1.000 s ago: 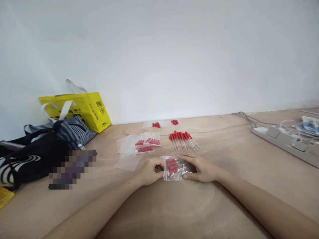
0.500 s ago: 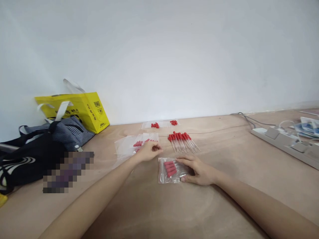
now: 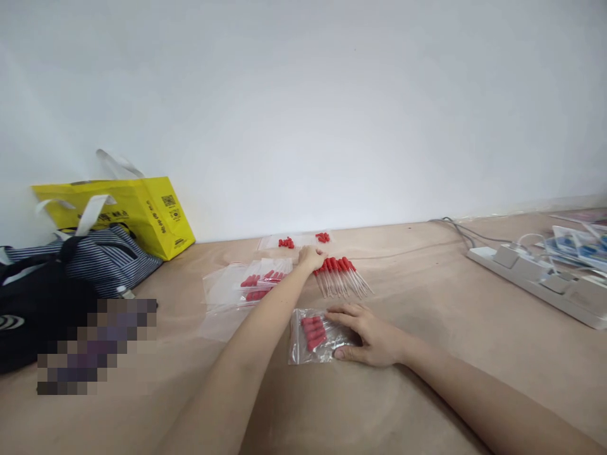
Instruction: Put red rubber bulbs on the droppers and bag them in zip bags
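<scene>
My left hand (image 3: 312, 258) is at the upper left edge of a fanned row of red-topped clear sticks (image 3: 341, 276), its fingers drawn together; whatever lies between the fingertips is too small to make out. Nearer to me, a clear zip bag (image 3: 298, 344) lies flat with several red-ended pieces (image 3: 313, 333) inside. My right hand (image 3: 365, 335) rests on the right part of this bag, thumb and fingers apart. Left of the sticks, clear bags (image 3: 227, 285) overlap, with more red-ended pieces (image 3: 258, 294) in them.
Small red pieces (image 3: 286, 242) lie on clear plastic near the wall. A yellow bag (image 3: 164, 221), a striped bag (image 3: 111, 256) and a black bag (image 3: 47, 309) stand at left. A white power strip (image 3: 535, 284) with cables and blue-and-white packets (image 3: 576, 243) are at right.
My left hand has moved right and away from me, from beside the overlapping bags to the red-topped sticks. My right hand stays on the zip bag. The view has shifted slightly.
</scene>
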{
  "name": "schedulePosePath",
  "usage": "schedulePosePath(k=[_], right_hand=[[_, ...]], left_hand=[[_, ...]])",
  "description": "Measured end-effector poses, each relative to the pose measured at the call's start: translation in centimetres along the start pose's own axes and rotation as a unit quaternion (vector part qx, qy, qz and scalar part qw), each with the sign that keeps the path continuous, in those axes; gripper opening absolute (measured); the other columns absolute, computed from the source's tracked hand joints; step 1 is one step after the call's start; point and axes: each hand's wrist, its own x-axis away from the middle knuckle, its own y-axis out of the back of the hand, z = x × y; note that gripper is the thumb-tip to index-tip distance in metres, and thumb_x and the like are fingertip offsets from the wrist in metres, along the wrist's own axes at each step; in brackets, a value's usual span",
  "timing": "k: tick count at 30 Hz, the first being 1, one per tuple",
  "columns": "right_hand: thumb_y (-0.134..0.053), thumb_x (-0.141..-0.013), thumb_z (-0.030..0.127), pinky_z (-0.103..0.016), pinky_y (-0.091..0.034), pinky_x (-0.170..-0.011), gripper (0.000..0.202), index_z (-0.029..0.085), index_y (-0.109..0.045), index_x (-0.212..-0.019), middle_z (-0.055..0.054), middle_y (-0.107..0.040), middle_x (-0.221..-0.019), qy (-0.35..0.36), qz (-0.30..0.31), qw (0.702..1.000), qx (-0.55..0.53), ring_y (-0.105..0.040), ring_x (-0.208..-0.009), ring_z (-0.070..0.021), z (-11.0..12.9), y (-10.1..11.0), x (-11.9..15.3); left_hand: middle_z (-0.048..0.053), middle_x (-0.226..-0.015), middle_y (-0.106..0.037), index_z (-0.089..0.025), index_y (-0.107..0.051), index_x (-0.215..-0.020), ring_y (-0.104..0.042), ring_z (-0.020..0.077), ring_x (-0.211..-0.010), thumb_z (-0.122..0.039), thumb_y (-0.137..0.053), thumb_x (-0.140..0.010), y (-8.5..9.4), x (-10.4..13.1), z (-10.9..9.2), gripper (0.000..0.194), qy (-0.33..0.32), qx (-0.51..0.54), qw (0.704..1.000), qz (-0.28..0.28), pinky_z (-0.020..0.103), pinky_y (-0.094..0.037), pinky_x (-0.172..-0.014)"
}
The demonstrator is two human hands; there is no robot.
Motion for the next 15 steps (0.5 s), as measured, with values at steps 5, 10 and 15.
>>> schedulePosePath(k=[5, 10, 15], right_hand=[[-0.056, -0.072, 0.049, -0.041, -0.032, -0.095, 0.065, 0.018, -0.039, -0.127, -0.012, -0.043, -0.124, 0.000, 0.002, 1.000, 0.002, -0.039, -0.113, -0.0254, 0.1, 0.1, 0.0], [-0.056, -0.072, 0.050, -0.042, -0.032, -0.094, 0.066, 0.017, -0.039, -0.127, -0.013, -0.044, -0.123, -0.010, 0.003, 1.000, 0.005, -0.040, -0.113, -0.0260, 0.0, -0.1, 0.0], [-0.053, -0.074, 0.052, -0.043, -0.032, -0.094, 0.064, 0.020, -0.039, -0.127, -0.012, -0.044, -0.124, -0.007, -0.006, 1.000, 0.003, -0.039, -0.114, -0.0262, -0.2, -0.4, 0.1]], left_hand=[[0.004, -0.093, -0.058, -0.011, -0.056, -0.094, -0.057, 0.0171, -0.082, -0.031, -0.050, -0.082, 2.4, 1.1, -0.1, 0.025, -0.008, 0.090, 0.996, 0.001, 0.032, -0.048, -0.071], [-0.001, -0.061, -0.056, -0.013, -0.052, -0.072, -0.053, 0.0092, -0.056, -0.045, -0.051, -0.075, 8.1, 6.8, 2.0, 0.032, -0.045, 0.198, 0.978, -0.051, 0.022, -0.043, -0.056], [-0.002, -0.062, -0.058, -0.016, -0.047, -0.070, -0.054, 0.0100, -0.056, -0.057, -0.061, -0.057, 12.0, 15.0, 6.7, 0.045, -0.029, 0.275, 0.953, -0.124, 0.023, -0.044, -0.057]])
